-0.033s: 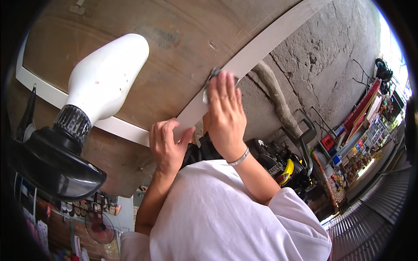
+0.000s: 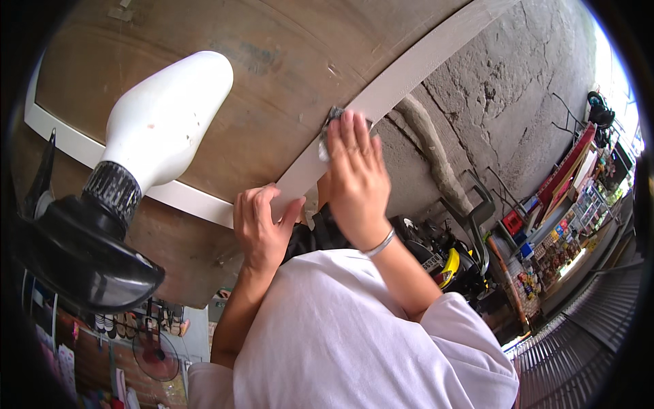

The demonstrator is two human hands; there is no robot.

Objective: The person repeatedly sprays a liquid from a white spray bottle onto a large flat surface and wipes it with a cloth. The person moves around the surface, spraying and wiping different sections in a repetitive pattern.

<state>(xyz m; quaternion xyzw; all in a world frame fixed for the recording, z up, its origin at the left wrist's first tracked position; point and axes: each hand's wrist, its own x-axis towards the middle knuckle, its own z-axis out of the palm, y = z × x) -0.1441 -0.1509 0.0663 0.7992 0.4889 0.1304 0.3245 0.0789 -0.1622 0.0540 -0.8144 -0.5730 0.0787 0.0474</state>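
A flat white frame (image 2: 402,71) edges a large brown panel in front of me. My left hand (image 2: 261,228) grips the near corner of this frame, fingers curled and thumb apart on the other side. My right hand (image 2: 359,184) lies farther up the right strip, its fingers stretched and pressed on a crumpled dark grey piece of sandpaper (image 2: 332,123). Most of the sandpaper is hidden under the fingers; only its left edge shows. The right fingers look slightly blurred.
At the left, a large white rounded piece (image 2: 167,123) on a black ribbed collar and base (image 2: 88,252) covers part of the panel. Right of the strip are a cracked concrete floor (image 2: 497,88) and a motorbike (image 2: 436,255). A fan (image 2: 155,354) stands at the lower left.
My right palm and wrist have shifted slightly to the right, while its fingertips stay on the sandpaper. My left hand holds its place at the corner.
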